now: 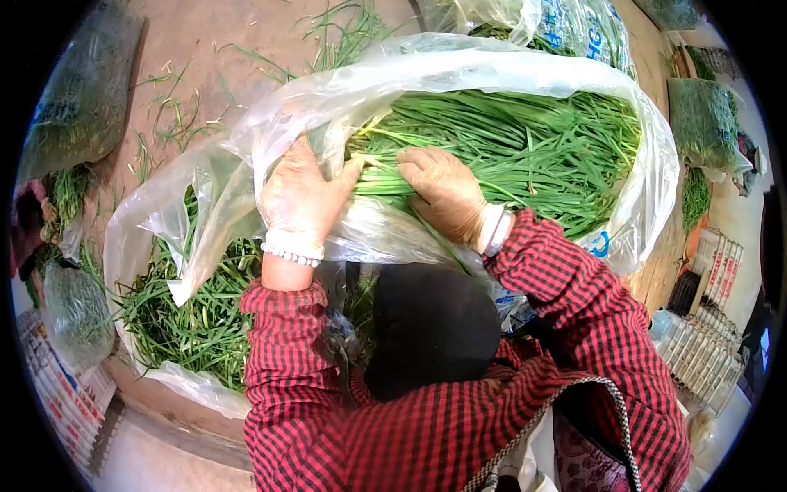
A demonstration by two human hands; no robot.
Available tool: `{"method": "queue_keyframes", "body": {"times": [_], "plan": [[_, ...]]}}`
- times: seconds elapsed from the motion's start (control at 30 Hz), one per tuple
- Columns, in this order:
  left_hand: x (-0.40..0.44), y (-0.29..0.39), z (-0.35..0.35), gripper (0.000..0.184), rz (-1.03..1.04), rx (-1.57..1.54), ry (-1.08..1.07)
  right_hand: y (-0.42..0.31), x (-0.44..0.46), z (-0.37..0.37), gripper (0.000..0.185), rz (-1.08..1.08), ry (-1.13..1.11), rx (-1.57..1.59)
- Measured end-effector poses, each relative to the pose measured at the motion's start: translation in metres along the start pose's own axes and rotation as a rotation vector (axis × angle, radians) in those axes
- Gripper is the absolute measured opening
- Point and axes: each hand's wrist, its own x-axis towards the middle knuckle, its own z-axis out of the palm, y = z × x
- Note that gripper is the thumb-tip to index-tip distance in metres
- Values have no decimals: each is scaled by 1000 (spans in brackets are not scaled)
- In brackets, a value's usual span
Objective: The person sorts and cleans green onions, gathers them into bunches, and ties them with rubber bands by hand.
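Note:
A clear plastic bag (525, 74) lies open on its side, filled with long green garlic chives (541, 139) whose pale stem ends point left. My left hand (302, 193), in a thin glove with a white bead bracelet at the wrist, rests against the bag's left edge. Its thumb is spread toward the stem ends and its other fingertips are partly covered by plastic. Curled over the chives close to those ends is my right hand (447, 193), also gloved. Its thumb is hidden beneath.
Loose greens (197, 312) fill another open plastic bag at lower left. Scattered leaves (176, 115) lie on the brown surface. A filled bag with blue lettering (566, 29) stands at the back. Wrapped greens (701, 123) and plastic crates (701, 353) are on the right.

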Motion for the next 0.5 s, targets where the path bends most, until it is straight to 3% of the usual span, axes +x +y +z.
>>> {"method": "queue_keyframes", "body": {"times": [0.07,0.13,0.2,0.27,0.3,0.33,0.4,0.43,0.5], "plan": [[-13,-10,5,83,10,21,-3,-2,-1,-7,51,30,6,107],[-30,-16,6,83,-19,-113,-51,-1,11,-22,60,158,-202,220],[-51,-23,10,84,-45,-214,-77,11,19,-14,82,83,-168,269],[-65,-24,12,79,-236,-563,-180,22,31,-9,87,81,-284,278],[-70,-28,18,80,-368,-766,-295,23,40,-19,86,108,-400,343],[-74,-32,25,80,-370,-763,-297,31,46,-17,76,104,-418,420],[-80,-38,35,67,-443,-1356,-488,43,60,-12,66,293,-354,461],[-81,-38,38,59,-471,-1446,-518,44,60,-14,53,314,-332,410],[-82,-36,41,60,-439,-1486,-478,31,59,-16,53,286,-308,283]]}}
